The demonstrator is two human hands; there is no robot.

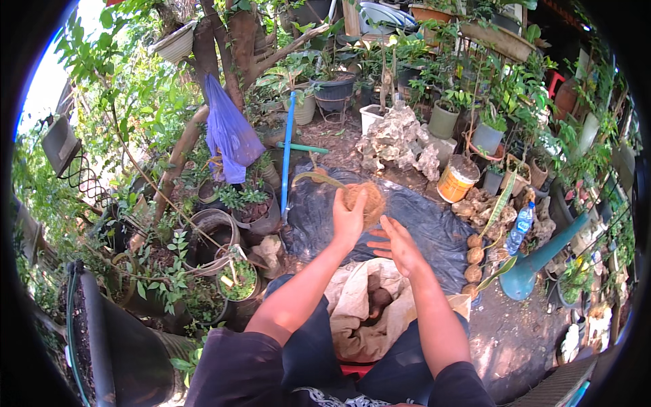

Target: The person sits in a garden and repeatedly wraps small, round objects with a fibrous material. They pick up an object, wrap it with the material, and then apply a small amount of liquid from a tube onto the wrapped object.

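My left hand [349,216] grips a round ball of brown coconut fibre [374,201], and a long green leaf [320,177] extends to the left from behind it. Just below and to the right, my right hand [399,244] has its fingers apart and holds nothing. Between my knees is a cream cloth sack [351,315], its mouth folded back around several dark brown rounded things [380,297]. Another small fibre ball [319,175] lies beyond my left hand on a black plastic sheet [432,244]. Several brown balls [474,255], some with leaves, form a row along the sheet's right edge.
A blue pipe [289,152] stands left of the sheet, near a hanging purple plastic bag [231,135]. Rough rocks [394,135] and an orange-and-white bucket [459,178] are ahead. To the right are a water bottle [520,229] and a teal funnel-shaped object [539,259].
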